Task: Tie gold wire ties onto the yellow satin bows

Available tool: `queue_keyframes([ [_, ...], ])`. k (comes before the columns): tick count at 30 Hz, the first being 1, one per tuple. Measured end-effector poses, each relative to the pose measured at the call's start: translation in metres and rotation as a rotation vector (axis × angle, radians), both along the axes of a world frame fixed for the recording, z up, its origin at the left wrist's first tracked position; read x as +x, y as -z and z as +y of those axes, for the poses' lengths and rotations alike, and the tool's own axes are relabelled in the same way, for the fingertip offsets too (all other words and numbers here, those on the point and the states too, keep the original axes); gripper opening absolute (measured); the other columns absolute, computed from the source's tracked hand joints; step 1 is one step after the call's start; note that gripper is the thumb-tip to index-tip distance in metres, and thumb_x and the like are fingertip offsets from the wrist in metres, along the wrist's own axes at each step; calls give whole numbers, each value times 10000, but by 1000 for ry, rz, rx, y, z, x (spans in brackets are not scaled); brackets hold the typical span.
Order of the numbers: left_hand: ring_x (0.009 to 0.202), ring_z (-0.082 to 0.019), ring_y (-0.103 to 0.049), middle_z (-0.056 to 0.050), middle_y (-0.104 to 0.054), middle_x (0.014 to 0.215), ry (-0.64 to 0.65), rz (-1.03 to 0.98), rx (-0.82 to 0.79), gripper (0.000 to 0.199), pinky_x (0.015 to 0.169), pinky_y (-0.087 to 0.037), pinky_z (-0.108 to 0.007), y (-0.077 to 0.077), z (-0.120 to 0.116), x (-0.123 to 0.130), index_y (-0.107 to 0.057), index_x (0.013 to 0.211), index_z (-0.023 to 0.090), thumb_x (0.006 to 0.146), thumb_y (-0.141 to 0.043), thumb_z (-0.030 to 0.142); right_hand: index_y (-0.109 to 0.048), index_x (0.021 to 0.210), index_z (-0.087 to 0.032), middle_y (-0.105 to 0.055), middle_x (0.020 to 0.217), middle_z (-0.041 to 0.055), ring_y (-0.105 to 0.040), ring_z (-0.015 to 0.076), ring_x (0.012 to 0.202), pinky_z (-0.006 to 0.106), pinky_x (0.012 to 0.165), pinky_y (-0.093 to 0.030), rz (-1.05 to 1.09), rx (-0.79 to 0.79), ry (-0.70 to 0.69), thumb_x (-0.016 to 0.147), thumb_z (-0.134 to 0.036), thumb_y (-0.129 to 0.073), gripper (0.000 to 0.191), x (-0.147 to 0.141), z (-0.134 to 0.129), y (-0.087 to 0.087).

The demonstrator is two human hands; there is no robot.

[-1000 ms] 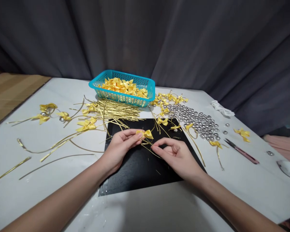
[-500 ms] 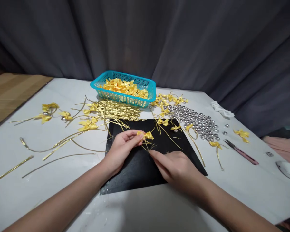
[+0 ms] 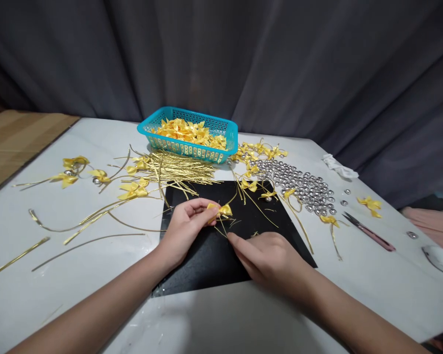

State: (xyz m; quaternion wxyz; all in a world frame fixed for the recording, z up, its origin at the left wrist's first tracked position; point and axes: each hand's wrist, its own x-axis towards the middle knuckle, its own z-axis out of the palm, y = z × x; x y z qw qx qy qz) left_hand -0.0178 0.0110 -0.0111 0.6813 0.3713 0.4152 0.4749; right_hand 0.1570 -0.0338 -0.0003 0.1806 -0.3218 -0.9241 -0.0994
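Over the black mat (image 3: 199, 265), my left hand (image 3: 190, 223) pinches a yellow ribbon bow (image 3: 224, 210) between thumb and forefinger. Thin gold cord ends (image 3: 222, 225) hang from the bow toward me. My right hand (image 3: 268, 253) is closed, with its thumb and forefinger pinching the tip of one cord just below the bow. The other fingers of the right hand curl under and are partly hidden. Small cord snippets lie on the mat near both hands.
Behind the mat stands a blue basket (image 3: 192, 147) of yellow bows, with a bundle of gold cords (image 3: 180, 169) before it. Silver domed pieces (image 3: 302, 184) are spread at the right, near scissors (image 3: 369, 232). More bows with cords (image 3: 135, 189) lie to the left.
My left hand and the bow have shifted slightly left and down. The right hand stays almost in place, still on the cord end.
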Motion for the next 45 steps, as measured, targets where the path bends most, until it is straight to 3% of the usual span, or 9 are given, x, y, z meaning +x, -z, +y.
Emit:
queue_keyframes([
  [7, 606, -116, -537, -4, -628, 651, -13, 181, 75, 157, 629, -436, -233, -4, 0, 3, -665, 697, 142, 659, -719, 284, -615, 930, -57, -506, 437, -36, -412, 88, 369, 254, 420, -300, 34, 87, -56, 866, -57, -393, 231, 3, 3, -9],
  [10, 611, -128, -536, -10, -623, 640, 41, 276, 136, 127, 627, -430, -240, -5, -1, 5, -653, 672, 145, 686, -680, 268, -622, 894, -116, -518, 445, -42, -417, 72, 369, 234, 425, -291, 50, 88, 41, 901, -117, -418, 204, 5, 10, -20],
  [14, 641, -144, -543, -30, -638, 677, 112, 337, 198, 113, 615, -426, -243, -3, -3, 6, -658, 697, 146, 712, -642, 257, -625, 867, -157, -552, 483, -46, -435, 50, 376, 193, 434, -294, 117, 7, 111, 906, -190, -460, 173, 5, 25, -34],
  [19, 612, -141, -527, -24, -628, 658, 162, 370, 250, 112, 577, -404, -237, -2, -3, 5, -674, 715, 144, 714, -634, 249, -650, 811, -146, -438, 405, -70, -363, 48, 356, 172, 437, -266, 193, -189, 201, 852, -204, -528, 141, -4, 50, -38],
  [23, 621, -138, -539, -20, -638, 659, 116, 296, 204, 107, 601, -417, -237, -2, -1, 4, -673, 698, 153, 702, -662, 260, -673, 765, -141, -416, 416, -66, -303, 46, 373, 174, 439, -244, 240, -323, 299, 819, -215, -565, 142, -5, 63, -34],
  [27, 635, -128, -552, -19, -656, 693, 29, 193, 116, 142, 645, -439, -242, 0, 3, 3, -674, 721, 151, 682, -700, 286, -682, 795, -136, -428, 407, -59, -293, 46, 355, 182, 422, -246, 259, -223, 315, 833, -185, -533, 162, -2, 54, -31],
  [32, 666, -122, -559, -28, -668, 735, 28, 141, 90, 192, 676, -446, -239, 2, 4, 1, -685, 746, 136, 675, -722, 311, -677, 899, -125, -589, 508, -19, -415, 49, 352, 177, 410, -320, 318, -153, 191, 868, -158, -500, 182, -5, 25, -29],
  [38, 700, -132, -580, -35, -682, 759, 0, 120, 93, 209, 699, -457, -244, 2, 3, 1, -698, 762, 138, 665, -740, 318, -672, 932, -150, -690, 645, 6, -524, 58, 410, 170, 416, -367, 393, -235, 232, 883, -168, -495, 184, -15, 12, -11],
  [45, 660, -101, -562, -13, -675, 731, -39, 5, -7, 212, 693, -457, -226, 1, 2, 1, -712, 756, 139, 620, -778, 288, -658, 960, -79, -674, 595, 28, -555, 84, 418, 202, 446, -405, 230, -12, 126, 914, -143, -430, 241, -13, 13, 14],
])
